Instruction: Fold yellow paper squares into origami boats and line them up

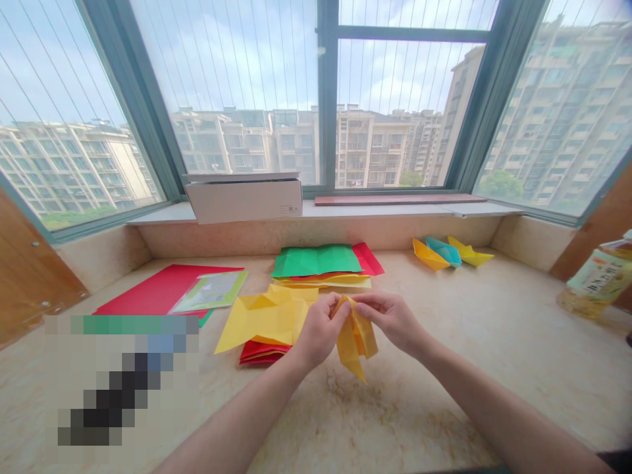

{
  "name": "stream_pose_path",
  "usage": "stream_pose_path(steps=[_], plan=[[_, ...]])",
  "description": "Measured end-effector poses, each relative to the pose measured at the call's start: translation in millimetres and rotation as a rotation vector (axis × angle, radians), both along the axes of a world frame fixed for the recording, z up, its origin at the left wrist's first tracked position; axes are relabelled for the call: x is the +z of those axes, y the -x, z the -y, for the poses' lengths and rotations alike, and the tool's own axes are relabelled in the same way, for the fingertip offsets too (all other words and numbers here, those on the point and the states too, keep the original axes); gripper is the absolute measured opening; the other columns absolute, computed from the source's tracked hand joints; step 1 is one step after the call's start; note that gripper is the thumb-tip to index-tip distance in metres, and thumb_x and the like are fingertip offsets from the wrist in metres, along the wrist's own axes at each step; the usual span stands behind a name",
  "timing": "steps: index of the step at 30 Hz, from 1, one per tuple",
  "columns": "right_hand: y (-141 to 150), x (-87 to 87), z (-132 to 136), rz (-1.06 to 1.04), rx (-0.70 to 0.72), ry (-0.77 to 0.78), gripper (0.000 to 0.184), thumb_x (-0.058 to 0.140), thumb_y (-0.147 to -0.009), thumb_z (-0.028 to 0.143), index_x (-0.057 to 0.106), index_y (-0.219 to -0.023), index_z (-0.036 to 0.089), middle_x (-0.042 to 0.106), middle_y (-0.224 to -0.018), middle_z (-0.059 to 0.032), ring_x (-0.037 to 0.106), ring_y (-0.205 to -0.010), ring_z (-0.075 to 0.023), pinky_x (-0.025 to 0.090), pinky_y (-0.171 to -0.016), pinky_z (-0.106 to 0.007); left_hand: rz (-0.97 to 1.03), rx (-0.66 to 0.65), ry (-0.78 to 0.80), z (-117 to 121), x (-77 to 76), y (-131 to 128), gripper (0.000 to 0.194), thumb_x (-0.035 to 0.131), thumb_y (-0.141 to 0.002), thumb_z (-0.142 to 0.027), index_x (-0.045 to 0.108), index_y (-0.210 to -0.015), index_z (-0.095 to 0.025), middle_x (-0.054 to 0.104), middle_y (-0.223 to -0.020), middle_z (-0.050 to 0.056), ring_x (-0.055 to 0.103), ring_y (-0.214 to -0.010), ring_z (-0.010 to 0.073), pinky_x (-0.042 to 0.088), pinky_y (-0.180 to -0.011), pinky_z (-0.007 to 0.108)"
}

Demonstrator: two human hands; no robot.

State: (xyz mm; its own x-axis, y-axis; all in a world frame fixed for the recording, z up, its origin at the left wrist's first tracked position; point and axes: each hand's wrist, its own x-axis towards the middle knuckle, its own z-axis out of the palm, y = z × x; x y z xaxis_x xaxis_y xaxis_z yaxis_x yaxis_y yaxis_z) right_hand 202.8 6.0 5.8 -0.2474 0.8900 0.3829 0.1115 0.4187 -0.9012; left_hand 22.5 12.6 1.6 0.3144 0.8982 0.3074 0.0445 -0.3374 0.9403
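Note:
A folded piece of orange-yellow paper is held up between both my hands, its loose flaps hanging down. My left hand pinches its upper left side with thumb and fingers. On the upper right, my right hand grips the same paper, thumb close to the other thumb. Just left of my hands lies creased yellow paper, partly covering folded red paper. Behind my hands are a creased green sheet, a red sheet and yellow sheets beneath.
Three folded paper boats, orange, blue and yellow, stand back right. A plastic bottle is at far right. Red sheets and a clear packet lie left, near a blurred-out patch. A white box sits on the sill.

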Motion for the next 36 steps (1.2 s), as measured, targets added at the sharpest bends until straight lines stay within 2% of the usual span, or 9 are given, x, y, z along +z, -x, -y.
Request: stream_pose_path(steps=[11,15,18,23,27,30,36], plan=[[1.9,-9.4,-1.7,-0.043,-0.043,0.003,0.028,0.071,-0.084,0.040,0.074,-0.104,0.021,0.074,-0.098,-0.0076,0.069,-0.091,-0.0221,0.055,-0.085,-0.037,-0.067,0.022,-0.096,1.5,6.5,-0.8,0.034,0.050,-0.094,-0.041,0.060,-0.076,-0.015,0.055,-0.071,0.000,0.049,-0.068,0.0131,0.040,-0.063,0.023],[2.3,-10.7,-2.0,-0.051,-0.087,0.008,0.030,0.072,-0.083,0.040,0.070,-0.107,0.020,0.072,-0.084,-0.0038,0.067,-0.077,-0.0174,0.054,-0.074,-0.031,-0.095,0.031,-0.120,1.8,5.9,-0.4,0.035,0.049,-0.095,-0.040,0.055,-0.072,-0.015,0.050,-0.067,-0.002,0.045,-0.065,0.0120,0.037,-0.061,0.023],[3.2,-9.8,-1.5,-0.053,-0.093,0.008,0.031,0.072,-0.083,0.039,0.068,-0.107,0.020,0.070,-0.081,-0.0024,0.065,-0.074,-0.0158,0.052,-0.070,-0.029,-0.121,0.041,-0.136,2.3,5.2,0.0,0.037,0.049,-0.095,-0.042,0.052,-0.069,-0.016,0.045,-0.064,-0.003,0.041,-0.062,0.0114,0.034,-0.058,0.023],[4.0,-5.9,1.0,-0.002,-0.107,-0.009,0.032,0.071,-0.084,0.042,0.068,-0.106,0.019,0.071,-0.081,-0.0033,0.064,-0.074,-0.0168,0.051,-0.070,-0.030,-0.144,0.026,-0.129,2.2,4.3,-0.3,0.034,0.050,-0.095,-0.042,0.060,-0.077,-0.015,0.056,-0.071,0.000,0.050,-0.069,0.0138,0.038,-0.063,0.024],[2.1,-3.4,2.0,0.050,-0.110,-0.016,0.029,0.066,-0.087,0.044,0.072,-0.100,0.019,0.074,-0.091,-0.0068,0.066,-0.081,-0.0200,0.051,-0.073,-0.032,-0.145,0.019,-0.132,2.9,5.0,-0.8,0.032,0.049,-0.096,-0.041,0.066,-0.087,-0.014,0.064,-0.080,0.003,0.055,-0.075,0.0160,0.041,-0.067,0.025],[0.6,-2.5,2.1,0.072,-0.100,-0.013,0.030,0.060,-0.090,0.045,0.074,-0.095,0.018,0.075,-0.093,-0.0079,0.067,-0.083,-0.0212,0.051,-0.073,-0.032,-0.171,0.038,-0.151,4.8,5.5,-1.2,0.032,0.050,-0.095,-0.040,0.066,-0.086,-0.015,0.064,-0.078,0.003,0.055,-0.072,0.0151,0.041,-0.065,0.024],[0.7,0.9,3.3,0.086,-0.096,0.008,0.024,0.065,-0.087,0.040,0.075,-0.091,0.018,0.076,-0.087,-0.0067,0.066,-0.079,-0.0204,0.050,-0.072,-0.031,-0.266,0.058,-0.200,6.9,7.3,-0.6,0.032,0.051,-0.095,-0.040,0.064,-0.081,-0.014,0.059,-0.069,0.000,0.050,-0.063,0.0122,0.037,-0.059,0.023]])
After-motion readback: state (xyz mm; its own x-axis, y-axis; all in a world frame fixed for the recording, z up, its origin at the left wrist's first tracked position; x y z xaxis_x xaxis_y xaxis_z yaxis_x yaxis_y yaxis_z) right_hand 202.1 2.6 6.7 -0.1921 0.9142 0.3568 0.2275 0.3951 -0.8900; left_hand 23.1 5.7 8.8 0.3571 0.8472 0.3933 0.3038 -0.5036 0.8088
